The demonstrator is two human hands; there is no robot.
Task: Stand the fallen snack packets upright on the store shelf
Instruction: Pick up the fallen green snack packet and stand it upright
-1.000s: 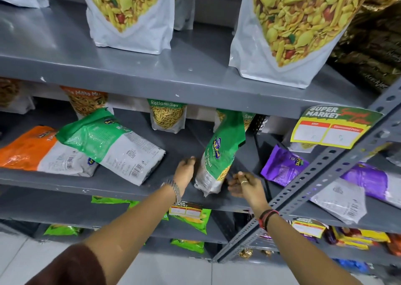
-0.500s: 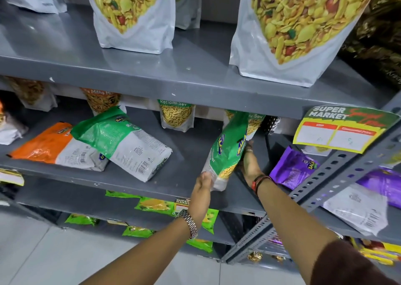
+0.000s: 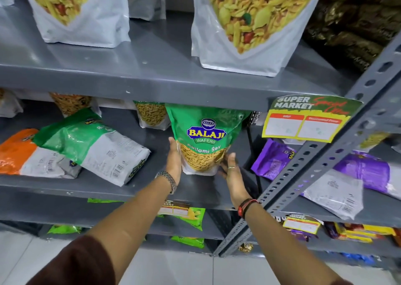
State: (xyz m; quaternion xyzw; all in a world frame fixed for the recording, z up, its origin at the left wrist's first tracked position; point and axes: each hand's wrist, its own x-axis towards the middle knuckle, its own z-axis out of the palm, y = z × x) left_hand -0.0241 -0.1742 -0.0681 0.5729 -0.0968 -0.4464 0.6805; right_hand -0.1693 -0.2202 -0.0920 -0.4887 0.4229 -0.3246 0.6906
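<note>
While an orange packet [image 3: 16, 152] and a green-and-white packet [image 3: 93, 145] lie flat to the left of the fingers, the left hand [image 3: 174, 158] and right hand [image 3: 231, 171] clasp the upright green "BALAJI WAFERS Ratlami Sev" packet [image 3: 205, 132] on the shelf [image 3: 104, 189]; right of them hangs a "SUPER MARKET" tag [image 3: 308, 119].

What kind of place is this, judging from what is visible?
Most likely a supermarket or grocery aisle: grey metal shelves stocked with packaged snacks such as the Balaji packet, and a "Super Market" price tag with blank price fields hanging from the shelf edge.
</note>
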